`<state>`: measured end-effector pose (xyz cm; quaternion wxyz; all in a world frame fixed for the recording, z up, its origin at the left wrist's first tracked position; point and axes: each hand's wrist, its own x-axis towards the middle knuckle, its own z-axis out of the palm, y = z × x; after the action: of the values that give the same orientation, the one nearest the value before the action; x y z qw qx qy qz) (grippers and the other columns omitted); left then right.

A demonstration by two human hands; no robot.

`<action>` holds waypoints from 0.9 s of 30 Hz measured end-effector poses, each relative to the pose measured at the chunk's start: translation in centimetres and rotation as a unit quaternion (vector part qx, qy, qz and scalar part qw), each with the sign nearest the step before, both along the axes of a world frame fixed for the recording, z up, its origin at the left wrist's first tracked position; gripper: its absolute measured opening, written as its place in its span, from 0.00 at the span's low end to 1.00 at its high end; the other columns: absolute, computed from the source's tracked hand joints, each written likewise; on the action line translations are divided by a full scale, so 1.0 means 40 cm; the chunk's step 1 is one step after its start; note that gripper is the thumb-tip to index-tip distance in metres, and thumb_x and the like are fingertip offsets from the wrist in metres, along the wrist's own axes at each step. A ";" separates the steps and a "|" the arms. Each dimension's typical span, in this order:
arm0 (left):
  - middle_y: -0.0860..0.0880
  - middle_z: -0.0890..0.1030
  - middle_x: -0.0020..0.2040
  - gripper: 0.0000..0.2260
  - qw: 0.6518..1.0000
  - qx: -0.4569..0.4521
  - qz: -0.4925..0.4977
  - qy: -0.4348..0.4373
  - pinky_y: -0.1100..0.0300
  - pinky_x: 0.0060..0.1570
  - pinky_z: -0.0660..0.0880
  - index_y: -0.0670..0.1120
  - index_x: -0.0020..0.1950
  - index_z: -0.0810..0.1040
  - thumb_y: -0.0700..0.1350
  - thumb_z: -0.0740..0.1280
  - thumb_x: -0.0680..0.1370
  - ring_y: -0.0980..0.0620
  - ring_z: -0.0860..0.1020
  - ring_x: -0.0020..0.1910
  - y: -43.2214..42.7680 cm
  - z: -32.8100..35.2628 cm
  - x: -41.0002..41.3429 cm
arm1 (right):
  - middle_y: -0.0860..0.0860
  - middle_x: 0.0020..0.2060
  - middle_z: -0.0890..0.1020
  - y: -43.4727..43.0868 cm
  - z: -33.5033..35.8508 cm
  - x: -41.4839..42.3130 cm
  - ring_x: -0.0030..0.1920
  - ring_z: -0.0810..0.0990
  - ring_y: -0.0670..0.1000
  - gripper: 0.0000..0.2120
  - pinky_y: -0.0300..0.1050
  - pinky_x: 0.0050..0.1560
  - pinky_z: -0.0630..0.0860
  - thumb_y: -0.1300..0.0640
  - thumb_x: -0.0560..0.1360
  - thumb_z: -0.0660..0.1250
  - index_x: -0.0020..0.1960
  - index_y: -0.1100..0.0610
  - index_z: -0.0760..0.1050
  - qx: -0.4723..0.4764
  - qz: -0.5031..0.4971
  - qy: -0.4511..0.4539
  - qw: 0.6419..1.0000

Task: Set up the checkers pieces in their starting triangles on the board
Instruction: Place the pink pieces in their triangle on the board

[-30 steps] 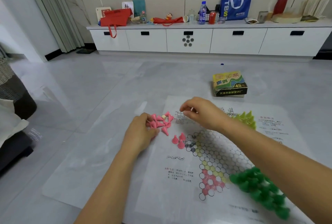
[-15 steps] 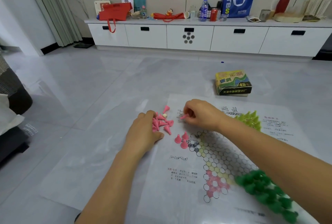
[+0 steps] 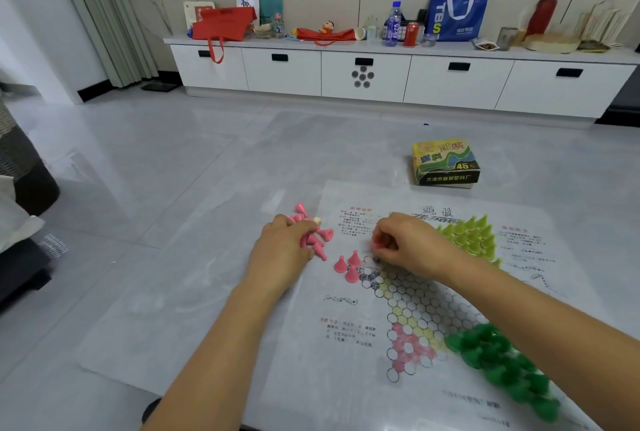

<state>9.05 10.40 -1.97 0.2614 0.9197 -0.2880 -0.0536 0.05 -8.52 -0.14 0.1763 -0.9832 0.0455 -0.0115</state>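
Note:
A paper checkers board (image 3: 412, 302) printed with a hexagon star lies flat on the grey floor. Three pink cone pieces (image 3: 347, 265) stand upright at the star's left tip. A loose pile of pink pieces (image 3: 317, 238) lies just left of the sheet, and my left hand (image 3: 282, 250) rests on it with fingers curled over some pieces. My right hand (image 3: 407, 245) pinches one pink piece (image 3: 375, 245) just above the left tip. Light green pieces (image 3: 469, 235) fill the far triangle. Dark green pieces (image 3: 502, 368) cover the near right triangle.
The game's yellow-green box (image 3: 445, 163) sits on the floor beyond the sheet. A long white cabinet (image 3: 363, 74) with bags and bottles runs along the far wall. A dark sofa edge (image 3: 20, 188) is at the left.
My right hand has come down from the printed text toward the star's left tip with a pink piece. The left hand stays on the pink pile. The camera has shifted a little.

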 end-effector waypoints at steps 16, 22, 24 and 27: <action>0.49 0.69 0.62 0.11 0.999 -0.033 -0.021 -0.020 0.59 0.60 0.64 0.50 0.53 0.79 0.40 0.68 0.72 0.47 0.66 0.62 -0.008 0.005 -0.017 | 0.48 0.45 0.74 0.024 0.003 -0.014 0.44 0.74 0.47 0.07 0.39 0.47 0.71 0.56 0.72 0.68 0.49 0.56 0.77 0.061 0.002 -0.001 0.998; 0.49 0.72 0.60 0.07 0.999 -0.041 -0.018 -0.030 0.56 0.61 0.65 0.49 0.48 0.81 0.43 0.70 0.71 0.48 0.67 0.61 -0.008 0.010 -0.020 | 0.49 0.45 0.76 0.034 0.004 -0.010 0.45 0.76 0.48 0.07 0.41 0.49 0.75 0.57 0.73 0.68 0.49 0.57 0.78 0.074 0.000 0.003 0.997; 0.50 0.73 0.59 0.07 0.998 -0.039 -0.016 -0.038 0.55 0.60 0.65 0.51 0.48 0.81 0.44 0.71 0.70 0.49 0.68 0.60 -0.006 0.014 -0.017 | 0.48 0.45 0.75 0.032 0.002 -0.008 0.44 0.75 0.46 0.07 0.38 0.47 0.74 0.57 0.73 0.68 0.50 0.57 0.77 0.077 -0.001 0.005 0.997; 0.51 0.77 0.54 0.07 0.998 -0.055 0.001 -0.041 0.54 0.59 0.66 0.52 0.48 0.81 0.45 0.70 0.71 0.50 0.73 0.56 -0.001 0.023 -0.014 | 0.49 0.46 0.76 0.030 0.005 -0.011 0.41 0.75 0.44 0.12 0.32 0.43 0.71 0.58 0.72 0.68 0.54 0.57 0.75 0.099 -0.007 0.010 0.995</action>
<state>8.49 10.36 -1.04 0.2994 0.9056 -0.3005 0.0005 -0.39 -7.30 0.07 0.2726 -0.9605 0.0555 0.0014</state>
